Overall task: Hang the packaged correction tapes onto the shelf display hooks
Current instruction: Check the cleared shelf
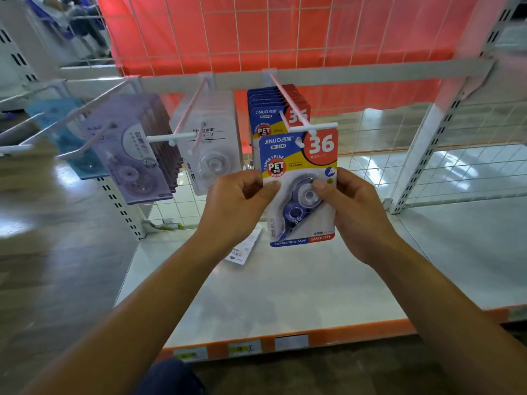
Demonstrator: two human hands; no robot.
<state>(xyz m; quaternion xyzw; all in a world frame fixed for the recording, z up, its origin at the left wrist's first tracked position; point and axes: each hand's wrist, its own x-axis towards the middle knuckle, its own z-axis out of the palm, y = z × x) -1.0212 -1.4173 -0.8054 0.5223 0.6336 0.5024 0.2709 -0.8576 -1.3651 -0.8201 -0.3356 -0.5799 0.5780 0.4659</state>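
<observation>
In the head view, both hands held one blue, yellow and red correction tape pack [299,192] upright in front of the rightmost loaded hook [288,101]. The left hand [236,201] pinched the pack's left edge, thumb in front, fingers curled behind. The right hand [356,212] gripped the right edge, its thumb pressed on the clear blister. The pack's hang hole sat just under the hook's white crossbar [313,127]; whether the prong passed through it could not be told. Matching packs [271,109] hung behind on that hook. White packs [211,143] and purple packs [134,155] hung to the left. A paper slip [245,248] lay on the shelf [285,289] below.
</observation>
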